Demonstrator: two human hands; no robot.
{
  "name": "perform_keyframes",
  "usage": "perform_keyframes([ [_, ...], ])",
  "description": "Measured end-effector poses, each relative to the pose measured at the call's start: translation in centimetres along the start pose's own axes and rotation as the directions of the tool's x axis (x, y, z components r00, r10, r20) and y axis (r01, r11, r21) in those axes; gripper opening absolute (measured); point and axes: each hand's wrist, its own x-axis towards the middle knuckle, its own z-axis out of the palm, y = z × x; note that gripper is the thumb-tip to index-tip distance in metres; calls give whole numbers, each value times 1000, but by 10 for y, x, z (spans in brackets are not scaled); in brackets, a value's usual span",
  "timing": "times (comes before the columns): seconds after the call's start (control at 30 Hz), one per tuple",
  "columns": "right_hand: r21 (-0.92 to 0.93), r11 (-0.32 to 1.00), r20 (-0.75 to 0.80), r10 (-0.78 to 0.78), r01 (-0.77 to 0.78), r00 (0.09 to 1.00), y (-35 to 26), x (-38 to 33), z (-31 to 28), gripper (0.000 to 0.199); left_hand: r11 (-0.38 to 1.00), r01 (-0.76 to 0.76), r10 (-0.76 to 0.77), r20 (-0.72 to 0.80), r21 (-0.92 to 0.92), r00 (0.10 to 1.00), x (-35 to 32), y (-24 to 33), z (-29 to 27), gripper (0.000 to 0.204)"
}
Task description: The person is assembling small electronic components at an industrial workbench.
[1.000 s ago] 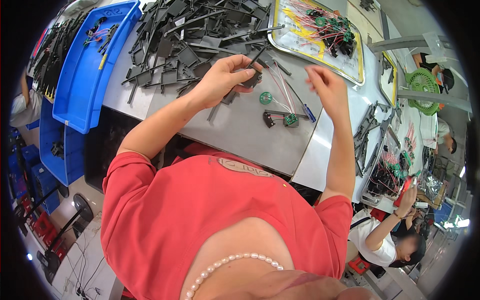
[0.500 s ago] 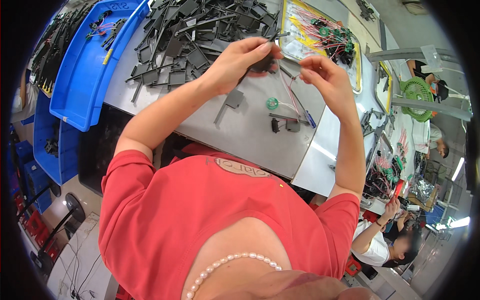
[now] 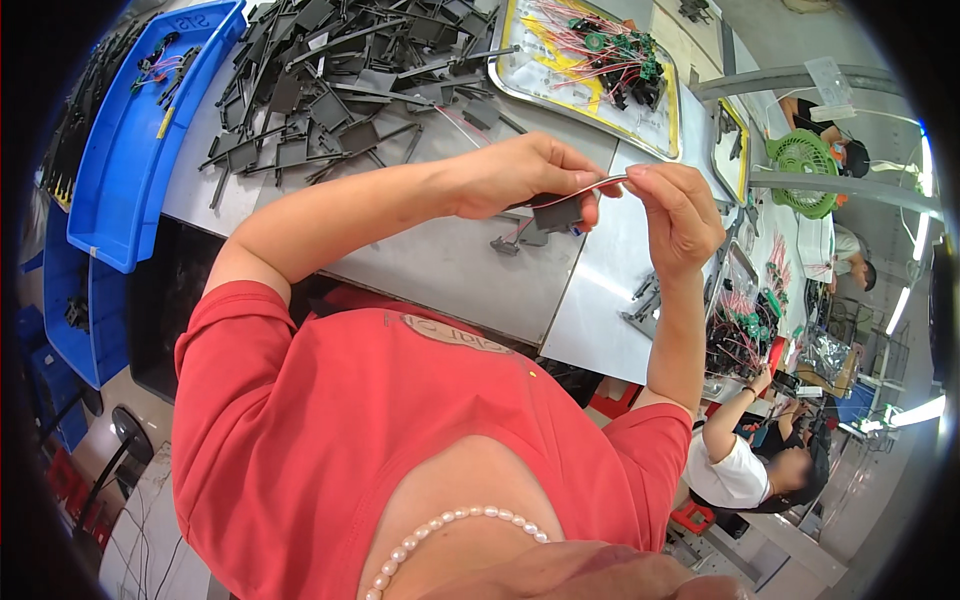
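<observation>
Left grip [image 3: 528, 172] clenched around dark plastic housing [image 3: 557, 216], thumb and fingers on upper end, lower face exposed

Right grip [image 3: 682, 212] pinching red and white wires [image 3: 603, 184] between thumb and fingertips, strung across to housing in a shallow curve; exact attachment point hidden, can't tell

Housing held up over table [image 3: 420, 250], between both grips, closer to left

Lying on table near housing: small dark part [image 3: 505, 246] with thin leads. Beyond left forearm: heap of dark plastic parts [image 3: 340, 105]. Farther left: blue bin [image 3: 120, 165]. Past the grips, to the right: yellow-bordered tray [image 3: 673, 118] with tangle of green circuit boards [image 3: 645, 72]

Handling, as a judgement: housing likely light and stiff, a bit slick, thin edges maybe prone to cracking; best held by broad side faces. Wires likely soft and limp, weakest at joints; take close to housing, steer gently, no tugging, never hang housing from wires
</observation>
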Motion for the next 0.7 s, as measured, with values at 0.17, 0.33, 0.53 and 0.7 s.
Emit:
perform_keyframes([
  [0.17, 28, 999, 61, 32, -34, 998, -1, -10, 2, 27, 996, 28, -25, -30, 81, 999, -9, -12, 1, 31],
  [0.33, 98, 991, 190, 67, -87, 979, -12, -11, 3, 25, 981, 193, -193, -63, -2, 979, -18, -11, 1, 31],
  [0.53, 95, 995, 243, -31, 8, 969, -19, -12, 4, 31, 966, 259, -258, 11, -30, 966, -20, -11, -3, 29],
  [0.7, 105, 994, 231, -48, 24, 972, -22, -16, 6, 33, 963, 246, -242, 44, -111, 969, -21, -15, -1, 28],
])
